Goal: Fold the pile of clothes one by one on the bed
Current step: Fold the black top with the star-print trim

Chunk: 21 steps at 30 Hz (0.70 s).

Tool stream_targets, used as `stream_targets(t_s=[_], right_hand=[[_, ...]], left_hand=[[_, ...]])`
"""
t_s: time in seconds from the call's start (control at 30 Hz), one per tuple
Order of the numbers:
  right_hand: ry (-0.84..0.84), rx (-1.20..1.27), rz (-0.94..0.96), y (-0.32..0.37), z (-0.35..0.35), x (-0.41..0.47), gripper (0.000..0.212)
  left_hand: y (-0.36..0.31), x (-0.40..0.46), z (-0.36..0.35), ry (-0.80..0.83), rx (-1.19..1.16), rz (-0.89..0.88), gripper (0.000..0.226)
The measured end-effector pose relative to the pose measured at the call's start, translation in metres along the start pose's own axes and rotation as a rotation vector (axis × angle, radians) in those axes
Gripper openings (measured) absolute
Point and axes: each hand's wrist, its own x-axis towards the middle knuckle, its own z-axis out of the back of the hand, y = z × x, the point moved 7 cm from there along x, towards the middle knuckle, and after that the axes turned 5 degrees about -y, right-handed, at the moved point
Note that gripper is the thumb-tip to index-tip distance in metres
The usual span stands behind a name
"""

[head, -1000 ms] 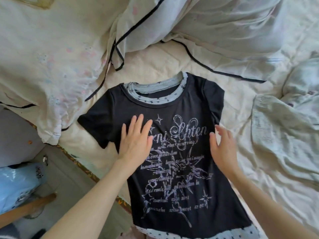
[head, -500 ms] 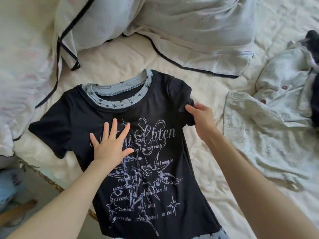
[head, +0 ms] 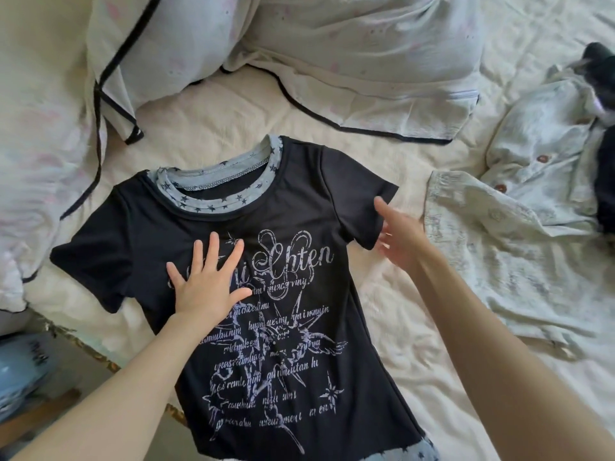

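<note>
A black T-shirt (head: 293,227) with pale printed lettering and a blue star-patterned collar lies face up, spread flat on the cream bed sheet (head: 213,134). My left hand (head: 208,281) presses flat on its chest, fingers spread. At the edge of the shirt's right sleeve is my right hand (head: 397,236), fingers straight and blurred, holding nothing. A pale green buttoned shirt (head: 519,227) lies crumpled to the right, with a dark garment (head: 605,174) on its far edge.
Pale pillows with black piping (head: 349,54) and a rumpled duvet (head: 43,134) crowd the head and left of the bed. The bed's edge (head: 86,347) runs along the lower left, with floor and a blue bag (head: 20,371) beyond.
My right hand went from the shirt's side up to the right sleeve, pinched it, then let go; the sleeve now lies spread flat. The left hand stayed pressed on the chest.
</note>
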Motion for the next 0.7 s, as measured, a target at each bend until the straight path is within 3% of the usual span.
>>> stream_targets(t_s=[0.13,0.2,0.3,0.53,0.7], right_hand=[[0.018,-0.045,-0.072,0.0,-0.002,0.004,0.03],[-0.01,0.02,-0.005,0.007,-0.002,0.006,0.019],[-0.126,-0.052,0.157,0.021,0.005,0.009,0.019],[-0.337,-0.539,0.405,0.024,0.004,0.009,0.034],[-0.328,-0.296,0.332,0.006,0.005,0.006,0.034]], left_hand=[[0.0,-0.001,-0.001,0.001,-0.003,0.004,0.086],[0.0,0.0,-0.002,-0.008,-0.008,0.004,0.086],[0.001,0.001,-0.003,-0.019,-0.017,0.002,0.087],[0.003,0.002,-0.015,-0.045,-0.022,-0.001,0.085],[0.002,-0.011,-0.012,-0.168,-0.091,-0.038,0.075]])
